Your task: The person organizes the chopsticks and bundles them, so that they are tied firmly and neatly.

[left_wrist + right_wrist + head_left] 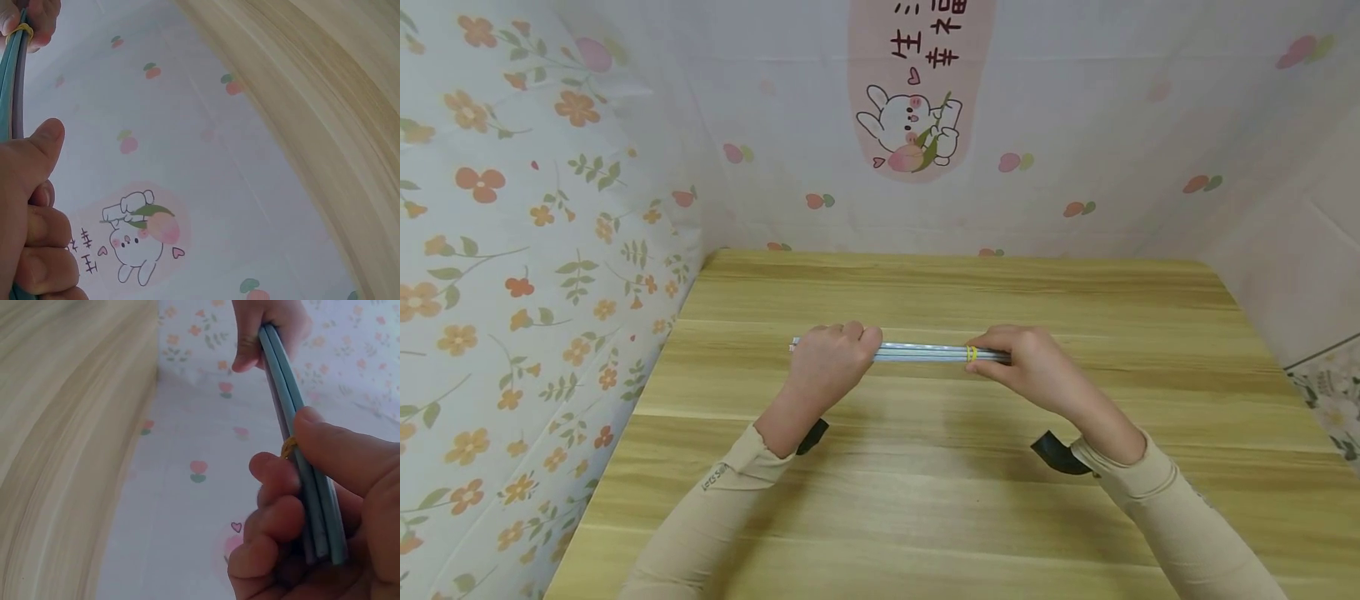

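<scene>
A slim bundle of pale blue and greyish chopsticks (921, 353) is held level above the wooden table, lying left to right. My left hand (835, 360) grips its left end in a fist, with the tips just showing past the knuckles. At the other end my right hand (1037, 367) pinches the bundle between thumb and fingers. A yellow rubber band (972, 353) circles the chopsticks right at the right fingertips. In the right wrist view the right thumb (337, 447) presses along the chopsticks beside the band, and their ends reach toward the palm.
The wood-grain table (925, 517) spreads beneath both hands. A white cloth with a rabbit print (910, 125) hangs behind it, and a flowered cloth (512, 275) hangs on the left. Dark curved pieces (1060, 454) show under both wrists.
</scene>
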Demonstrator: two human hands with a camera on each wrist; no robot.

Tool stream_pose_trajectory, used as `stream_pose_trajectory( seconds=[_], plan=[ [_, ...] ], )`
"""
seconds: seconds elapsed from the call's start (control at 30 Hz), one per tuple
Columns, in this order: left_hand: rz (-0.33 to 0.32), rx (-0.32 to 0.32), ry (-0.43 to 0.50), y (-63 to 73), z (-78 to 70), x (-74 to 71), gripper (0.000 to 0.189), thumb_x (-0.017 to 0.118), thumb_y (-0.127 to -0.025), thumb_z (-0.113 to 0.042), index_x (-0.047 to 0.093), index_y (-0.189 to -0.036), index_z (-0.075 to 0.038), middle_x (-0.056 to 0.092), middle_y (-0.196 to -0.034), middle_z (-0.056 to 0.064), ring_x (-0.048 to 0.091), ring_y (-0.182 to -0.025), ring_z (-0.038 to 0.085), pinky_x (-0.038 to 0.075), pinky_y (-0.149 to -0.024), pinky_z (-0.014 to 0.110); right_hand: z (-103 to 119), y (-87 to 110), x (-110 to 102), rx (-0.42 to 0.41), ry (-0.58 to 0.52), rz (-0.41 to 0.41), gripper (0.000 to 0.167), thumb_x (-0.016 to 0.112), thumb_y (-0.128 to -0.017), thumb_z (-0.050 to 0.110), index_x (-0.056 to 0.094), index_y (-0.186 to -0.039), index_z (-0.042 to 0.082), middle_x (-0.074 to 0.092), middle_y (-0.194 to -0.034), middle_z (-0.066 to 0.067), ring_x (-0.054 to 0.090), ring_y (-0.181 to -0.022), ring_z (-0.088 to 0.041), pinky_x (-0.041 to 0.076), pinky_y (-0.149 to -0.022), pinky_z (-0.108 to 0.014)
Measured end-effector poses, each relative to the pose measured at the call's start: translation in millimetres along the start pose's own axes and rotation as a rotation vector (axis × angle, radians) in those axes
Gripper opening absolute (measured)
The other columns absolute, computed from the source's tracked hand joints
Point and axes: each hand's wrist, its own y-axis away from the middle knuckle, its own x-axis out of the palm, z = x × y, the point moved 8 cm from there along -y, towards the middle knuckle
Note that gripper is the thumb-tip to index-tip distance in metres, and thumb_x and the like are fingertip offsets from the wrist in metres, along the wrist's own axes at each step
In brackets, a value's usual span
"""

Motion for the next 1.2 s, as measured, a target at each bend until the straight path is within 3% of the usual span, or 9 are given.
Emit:
stream_pose_trajectory(
  seconds=[0.2,0.43,0.77,1.0,1.2],
  plan=[
    [0.003,-0.002,0.011,-0.5,-0.5,-1.3,0.034,0.055,-0.080,0.008,0.036,-0.059,-0.012,0.019,-0.054,-0.005,0.009,-0.052,0.008,0.009,-0.046,0.021,1,-1.0,2,-0.010,-0.019,-0.025,0.025,0.073,-0.083,0.016,0.072,-0.105,0.005,0.068,-0.086,-0.001,0.045,-0.059,-0.005,0.041,-0.052,-0.021],
    [-0.003,0.003,0.019,-1.2,-2.9,-2.0,0.032,0.042,-0.077,0.011,0.030,-0.059,-0.013,0.012,-0.059,-0.004,0.006,-0.057,0.009,0.007,-0.049,0.021,6,-3.4,7,-0.028,-0.059,-0.019,0.034,0.074,-0.081,0.019,0.070,-0.114,0.009,0.072,-0.095,-0.004,0.043,-0.058,-0.005,0.040,-0.053,-0.021],
    [0.025,0.010,0.030,-1.9,-3.9,2.0,0.035,0.052,-0.077,0.011,0.033,-0.060,-0.012,0.014,-0.057,-0.005,0.008,-0.053,0.008,0.009,-0.047,0.021,9,-6.1,9,-0.040,-0.057,0.016,0.048,0.076,-0.078,0.025,0.064,-0.125,0.018,0.066,-0.120,-0.004,0.053,-0.069,-0.008,0.042,-0.060,-0.022],
    [0.017,0.003,0.030,-2.5,-2.9,1.7,0.033,0.044,-0.075,0.012,0.029,-0.059,-0.014,0.012,-0.059,-0.005,0.007,-0.056,0.009,0.008,-0.050,0.021,11,-6.6,7,-0.070,-0.003,0.031,0.051,0.078,-0.077,0.024,0.064,-0.125,0.013,0.068,-0.116,-0.006,0.046,-0.062,-0.006,0.041,-0.057,-0.021],
    [0.018,0.006,0.046,-3.4,-3.3,1.5,0.033,0.040,-0.073,0.012,0.026,-0.059,-0.014,0.011,-0.060,-0.004,0.006,-0.057,0.010,0.007,-0.050,0.021,3,-0.2,0,-0.016,0.045,0.071,0.042,0.074,-0.082,0.026,0.067,-0.120,0.009,0.070,-0.106,-0.003,0.048,-0.063,-0.007,0.043,-0.060,-0.023]
  ],
)
